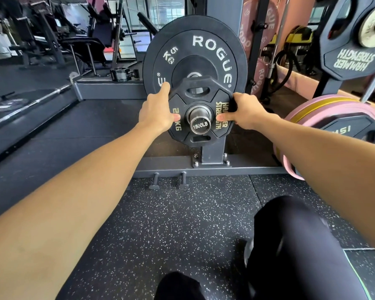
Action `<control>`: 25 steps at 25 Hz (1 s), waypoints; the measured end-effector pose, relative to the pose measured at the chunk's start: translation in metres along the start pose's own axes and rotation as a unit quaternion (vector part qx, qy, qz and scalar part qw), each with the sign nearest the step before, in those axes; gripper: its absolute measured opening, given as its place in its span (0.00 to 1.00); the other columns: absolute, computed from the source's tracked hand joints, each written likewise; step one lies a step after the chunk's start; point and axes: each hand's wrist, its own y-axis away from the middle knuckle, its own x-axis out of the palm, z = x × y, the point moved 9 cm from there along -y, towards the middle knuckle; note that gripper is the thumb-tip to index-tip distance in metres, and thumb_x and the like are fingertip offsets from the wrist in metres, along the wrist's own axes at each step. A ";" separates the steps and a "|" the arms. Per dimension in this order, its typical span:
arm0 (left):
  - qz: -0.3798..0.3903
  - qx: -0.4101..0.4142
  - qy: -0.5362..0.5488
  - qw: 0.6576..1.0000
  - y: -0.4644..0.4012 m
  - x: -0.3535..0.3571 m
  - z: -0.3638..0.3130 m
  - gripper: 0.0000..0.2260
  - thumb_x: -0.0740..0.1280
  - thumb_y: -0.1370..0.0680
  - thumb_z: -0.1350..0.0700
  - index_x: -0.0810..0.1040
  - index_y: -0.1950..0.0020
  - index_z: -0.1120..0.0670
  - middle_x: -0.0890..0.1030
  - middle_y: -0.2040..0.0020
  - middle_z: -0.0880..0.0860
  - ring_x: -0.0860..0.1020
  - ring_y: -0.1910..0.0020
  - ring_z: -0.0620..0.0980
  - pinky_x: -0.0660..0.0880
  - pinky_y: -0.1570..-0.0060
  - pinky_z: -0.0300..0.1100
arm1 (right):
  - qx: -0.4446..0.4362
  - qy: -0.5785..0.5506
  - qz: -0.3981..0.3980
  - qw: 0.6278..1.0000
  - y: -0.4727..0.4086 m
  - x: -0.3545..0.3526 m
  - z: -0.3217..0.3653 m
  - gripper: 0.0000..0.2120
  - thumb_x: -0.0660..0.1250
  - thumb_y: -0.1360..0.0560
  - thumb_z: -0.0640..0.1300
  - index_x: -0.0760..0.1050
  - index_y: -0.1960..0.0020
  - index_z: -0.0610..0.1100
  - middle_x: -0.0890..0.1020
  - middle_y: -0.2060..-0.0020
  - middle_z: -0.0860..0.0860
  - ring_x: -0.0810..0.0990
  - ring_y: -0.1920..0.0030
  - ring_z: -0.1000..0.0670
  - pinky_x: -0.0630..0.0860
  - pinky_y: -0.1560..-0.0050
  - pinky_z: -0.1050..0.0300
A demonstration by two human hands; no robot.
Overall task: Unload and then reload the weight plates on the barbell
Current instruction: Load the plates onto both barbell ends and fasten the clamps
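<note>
The small black plate (200, 111), many-sided with cut-out handles and yellow lettering, sat on the barbell sleeve (199, 123) near its outer end, just in front of the larger round ROGUE plate (195, 55). The left hand (158, 111) gripped its left edge, fingers curled behind the rim and thumb pressed on the face; the right hand (244, 111) held the right edge likewise, fingers wrapped round the rim, thumb on the face. Pulled unevenly, the plate would probably have cocked and bound on the sleeve; once clear of the sleeve's end, its weight could have dropped suddenly toward the knees (290, 234) and the speckled rubber floor (182, 213) below. A collar (122, 74) lay on the rack base's ledge (108, 87), left of the plates.
</note>
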 end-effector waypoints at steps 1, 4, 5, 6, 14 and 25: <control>-0.001 0.001 -0.001 1.000 -0.009 0.003 0.001 0.23 0.76 0.26 0.56 0.60 0.47 0.51 0.72 0.58 0.55 0.74 0.57 0.59 0.70 0.60 0.52 | 0.003 0.004 0.001 1.000 -0.009 0.002 -0.003 0.29 0.77 0.32 0.54 0.74 0.39 0.41 0.80 0.41 0.44 0.77 0.40 0.42 0.70 0.46 0.56; 0.000 0.001 -0.002 1.000 -0.032 0.012 0.004 0.23 0.76 0.27 0.56 0.61 0.46 0.52 0.72 0.59 0.54 0.74 0.57 0.59 0.71 0.59 0.52 | 0.005 0.010 -0.005 1.000 -0.030 0.008 -0.010 0.29 0.77 0.32 0.55 0.73 0.39 0.40 0.80 0.41 0.43 0.77 0.40 0.41 0.70 0.46 0.56; 0.002 0.001 -0.002 1.000 -0.038 0.015 0.006 0.23 0.76 0.27 0.56 0.61 0.45 0.52 0.71 0.60 0.54 0.74 0.57 0.59 0.72 0.59 0.52 | 0.005 0.006 -0.005 1.000 -0.036 0.010 -0.013 0.29 0.77 0.32 0.55 0.73 0.39 0.40 0.80 0.41 0.43 0.77 0.40 0.41 0.70 0.46 0.55; 0.004 0.001 -0.001 1.000 -0.047 0.017 0.007 0.23 0.76 0.27 0.56 0.62 0.45 0.52 0.71 0.59 0.54 0.75 0.56 0.60 0.72 0.59 0.52 | 0.007 0.003 -0.004 1.000 -0.044 0.011 -0.015 0.28 0.77 0.32 0.55 0.73 0.39 0.40 0.80 0.42 0.43 0.77 0.40 0.41 0.71 0.45 0.55; -0.004 -0.004 0.025 1.000 -0.114 0.047 0.021 0.23 0.75 0.26 0.57 0.64 0.39 0.55 0.70 0.62 0.51 0.73 0.58 0.59 0.70 0.59 0.49 | 0.014 0.002 0.004 1.000 -0.116 0.020 -0.030 0.26 0.78 0.32 0.54 0.72 0.44 0.40 0.80 0.46 0.44 0.78 0.45 0.42 0.73 0.48 0.53; -0.015 0.007 -0.002 1.000 -0.207 0.083 0.034 0.24 0.76 0.27 0.57 0.61 0.47 0.51 0.71 0.64 0.53 0.75 0.60 0.59 0.72 0.60 0.50 | 0.008 -0.014 -0.022 1.000 -0.201 0.038 -0.052 0.28 0.78 0.31 0.50 0.62 0.44 0.44 0.76 0.49 0.46 0.74 0.48 0.42 0.72 0.50 0.49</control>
